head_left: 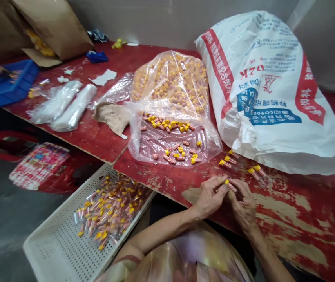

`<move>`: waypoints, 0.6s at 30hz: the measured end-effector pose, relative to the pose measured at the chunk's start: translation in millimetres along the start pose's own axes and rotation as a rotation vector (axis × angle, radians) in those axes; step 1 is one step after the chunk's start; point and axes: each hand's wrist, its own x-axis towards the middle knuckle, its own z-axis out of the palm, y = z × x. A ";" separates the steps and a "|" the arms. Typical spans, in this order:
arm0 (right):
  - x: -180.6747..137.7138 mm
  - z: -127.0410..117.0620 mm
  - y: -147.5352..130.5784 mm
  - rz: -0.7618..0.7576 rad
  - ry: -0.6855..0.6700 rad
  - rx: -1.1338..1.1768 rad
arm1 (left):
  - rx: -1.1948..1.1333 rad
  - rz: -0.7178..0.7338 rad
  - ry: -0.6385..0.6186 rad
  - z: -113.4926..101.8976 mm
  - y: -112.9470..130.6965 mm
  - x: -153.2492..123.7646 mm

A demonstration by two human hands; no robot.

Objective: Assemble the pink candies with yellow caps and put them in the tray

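Over the table's front edge, my left hand [211, 197] and my right hand [243, 203] meet with fingers closed around one small yellow-capped tube [231, 185] filled with pink bits. Its lower part is partly covered by my fingers. Just beyond my hands lie several similar tubes [227, 161] on the table, and to the right a pair [257, 173] in clear wrapping. Farther back, a clear plastic bag [170, 78] is packed with such tubes, more of them loose near its open mouth.
A white perforated crate [52, 243] holding bagged tubes stands low at my left. A large white woven sack [273, 78] leans at the back right. Clear bags [76, 105], a beige cloth [111, 117] and a blue tray [8, 88] with another person's hand occupy the left.
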 end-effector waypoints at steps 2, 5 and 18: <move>6.9 -6.3 9.5 -0.023 -0.023 -0.094 | 0.119 0.067 -0.021 -12.1 -1.6 21.4; 17.7 -17.4 28.7 -0.105 -0.007 -0.325 | 0.451 0.135 0.210 -48.5 -9.4 69.0; 115.9 -98.9 103.7 0.280 0.163 -1.069 | 1.431 0.101 0.088 -140.9 -40.3 198.6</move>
